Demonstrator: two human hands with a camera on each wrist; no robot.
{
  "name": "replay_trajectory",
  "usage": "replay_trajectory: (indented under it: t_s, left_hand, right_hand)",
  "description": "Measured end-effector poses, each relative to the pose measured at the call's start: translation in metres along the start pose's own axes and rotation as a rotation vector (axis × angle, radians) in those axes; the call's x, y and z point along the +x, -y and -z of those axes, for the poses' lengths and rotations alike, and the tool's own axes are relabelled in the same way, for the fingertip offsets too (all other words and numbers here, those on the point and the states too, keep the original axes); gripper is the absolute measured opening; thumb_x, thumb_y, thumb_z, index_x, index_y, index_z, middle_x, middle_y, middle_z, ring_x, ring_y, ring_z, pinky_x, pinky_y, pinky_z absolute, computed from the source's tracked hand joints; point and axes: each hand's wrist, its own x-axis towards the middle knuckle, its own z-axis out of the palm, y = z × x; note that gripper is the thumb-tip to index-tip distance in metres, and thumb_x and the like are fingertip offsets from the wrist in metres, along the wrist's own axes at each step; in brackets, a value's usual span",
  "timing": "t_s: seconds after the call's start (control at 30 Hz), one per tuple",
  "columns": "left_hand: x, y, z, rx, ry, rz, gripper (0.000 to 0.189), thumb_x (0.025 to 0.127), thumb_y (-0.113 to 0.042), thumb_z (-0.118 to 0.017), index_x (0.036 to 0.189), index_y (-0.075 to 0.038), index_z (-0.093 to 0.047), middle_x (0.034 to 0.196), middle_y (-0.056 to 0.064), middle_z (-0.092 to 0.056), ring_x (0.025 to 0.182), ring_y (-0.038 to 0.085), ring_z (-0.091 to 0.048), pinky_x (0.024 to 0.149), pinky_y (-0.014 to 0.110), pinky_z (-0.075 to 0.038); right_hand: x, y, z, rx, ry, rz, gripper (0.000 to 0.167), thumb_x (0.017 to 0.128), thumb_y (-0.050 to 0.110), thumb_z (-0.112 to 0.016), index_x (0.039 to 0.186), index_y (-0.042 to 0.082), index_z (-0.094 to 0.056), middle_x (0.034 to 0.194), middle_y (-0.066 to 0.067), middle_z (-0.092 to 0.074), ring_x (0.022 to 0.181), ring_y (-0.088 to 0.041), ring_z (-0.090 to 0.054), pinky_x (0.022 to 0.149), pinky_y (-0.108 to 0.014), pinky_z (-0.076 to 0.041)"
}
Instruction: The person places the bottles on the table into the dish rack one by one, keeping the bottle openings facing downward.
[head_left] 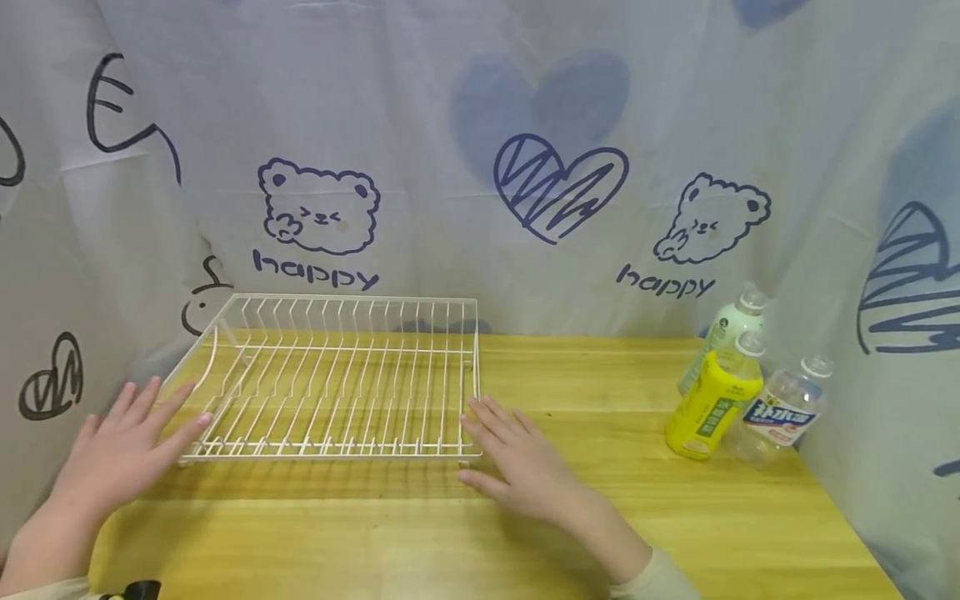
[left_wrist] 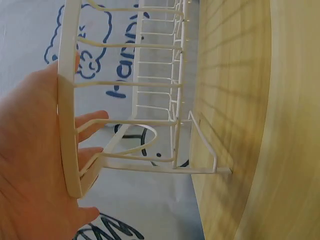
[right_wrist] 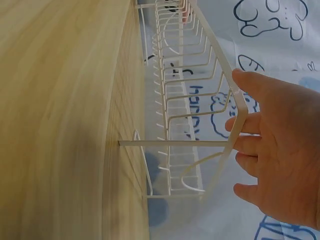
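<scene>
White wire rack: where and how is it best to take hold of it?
Likely by the top rim of its left and right ends, coming from both sides: the rack stands upright, wider than deep, and its raised rim has open gaps beneath.

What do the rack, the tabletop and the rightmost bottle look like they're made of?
Rack: probably metal wire, coated white, judging by its thin, even rods.
Tabletop: wood or wood-look laminate with a slight sheen; grain lines show.
Rightmost bottle: likely clear, glossy plastic, as it's see-through with highlights.
</scene>
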Motion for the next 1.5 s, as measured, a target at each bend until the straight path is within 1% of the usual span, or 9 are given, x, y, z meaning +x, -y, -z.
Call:
replay_trajectory:
  t_s: [0.13, 0.23, 0.4, 0.57, 0.7, 0.8, 1.07, 1.27, 1.5]
  left_hand:
    - [0.000, -0.010, -0.001, -0.040, -0.011, -0.019, 0.073, 0.101, -0.058, -0.032, 0.158, -0.023, -0.004, 0.159, 0.029, 0.006, 0.144, 0.052, 0.015, 0.102, 0.081, 0.005]
    - [-0.001, -0.017, -0.002, -0.063, -0.019, -0.038, 0.074, 0.100, -0.058, -0.035, 0.158, -0.024, -0.005, 0.160, 0.028, 0.003, 0.146, 0.050, 0.014, 0.104, 0.080, 0.007]
    - [-0.001, -0.030, -0.005, -0.061, -0.020, -0.070, 0.075, 0.100, -0.057, -0.038, 0.158, -0.023, -0.007, 0.161, 0.027, 0.000, 0.147, 0.048, 0.012, 0.107, 0.077, 0.009]
    - [-0.002, -0.042, -0.006, -0.053, -0.021, -0.100, 0.075, 0.100, -0.057, -0.038, 0.158, -0.024, -0.006, 0.162, 0.023, 0.004, 0.148, 0.048, 0.010, 0.110, 0.072, 0.015]
    - [-0.002, -0.052, -0.006, -0.038, -0.013, -0.116, 0.074, 0.099, -0.059, -0.037, 0.158, -0.025, -0.006, 0.163, 0.022, 0.005, 0.148, 0.046, 0.009, 0.110, 0.074, 0.011]
    - [-0.002, -0.061, -0.007, -0.025, -0.012, -0.121, 0.073, 0.099, -0.060, -0.036, 0.158, -0.027, -0.008, 0.162, 0.023, 0.003, 0.149, 0.047, 0.007, 0.108, 0.077, 0.007]
    - [-0.002, -0.091, -0.013, 0.010, -0.037, -0.133, 0.070, 0.099, -0.062, -0.034, 0.157, -0.029, -0.017, 0.162, 0.026, -0.004, 0.149, 0.047, 0.000, 0.108, 0.079, 0.002]
    - [0.002, -0.115, -0.016, -0.020, -0.033, -0.142, 0.070, 0.098, -0.063, -0.034, 0.157, -0.029, -0.018, 0.162, 0.025, -0.004, 0.149, 0.047, -0.002, 0.109, 0.078, 0.003]
    - [0.005, -0.131, -0.022, -0.030, -0.033, -0.129, 0.070, 0.097, -0.066, -0.030, 0.157, -0.029, -0.019, 0.163, 0.022, -0.003, 0.150, 0.045, -0.001, 0.111, 0.075, 0.006]
  right_hand:
    - [-0.008, -0.007, 0.003, 0.029, -0.017, -0.014, 0.069, 0.099, 0.051, -0.045, 0.152, 0.008, -0.033, 0.163, -0.008, -0.018, 0.152, -0.029, -0.018, 0.123, -0.053, -0.014]
    - [-0.013, -0.013, 0.005, 0.053, -0.033, -0.034, 0.066, 0.100, 0.049, -0.045, 0.151, 0.009, -0.034, 0.163, -0.008, -0.019, 0.151, -0.029, -0.018, 0.123, -0.053, -0.014]
    - [-0.024, -0.022, 0.007, 0.078, -0.060, -0.071, 0.062, 0.100, 0.043, -0.047, 0.151, 0.009, -0.036, 0.162, -0.008, -0.023, 0.151, -0.029, -0.018, 0.122, -0.053, -0.016]
    - [-0.034, -0.030, 0.009, 0.064, -0.087, -0.105, 0.062, 0.101, 0.040, -0.048, 0.151, 0.007, -0.034, 0.161, -0.008, -0.022, 0.151, -0.030, -0.017, 0.122, -0.052, -0.017]
    - [-0.040, -0.037, 0.011, 0.048, -0.108, -0.120, 0.062, 0.100, 0.041, -0.048, 0.151, 0.007, -0.034, 0.160, -0.009, -0.024, 0.150, -0.031, -0.019, 0.121, -0.051, -0.018]
    - [-0.046, -0.042, 0.012, 0.036, -0.115, -0.131, 0.062, 0.101, 0.041, -0.047, 0.151, 0.008, -0.033, 0.160, -0.010, -0.025, 0.150, -0.032, -0.020, 0.121, -0.052, -0.019]
    - [-0.063, -0.059, 0.017, 0.040, -0.111, -0.194, 0.063, 0.101, 0.043, -0.047, 0.152, 0.008, -0.032, 0.161, -0.011, -0.025, 0.150, -0.033, -0.020, 0.121, -0.054, -0.018]
    - [-0.078, -0.067, 0.022, 0.020, -0.119, -0.241, 0.065, 0.100, 0.045, -0.048, 0.151, 0.008, -0.033, 0.161, -0.008, -0.023, 0.150, -0.035, -0.019, 0.119, -0.057, -0.020]
    - [-0.088, -0.072, 0.029, -0.008, -0.117, -0.277, 0.067, 0.099, 0.047, -0.048, 0.151, 0.008, -0.033, 0.162, -0.009, -0.022, 0.150, -0.036, -0.020, 0.119, -0.057, -0.021]
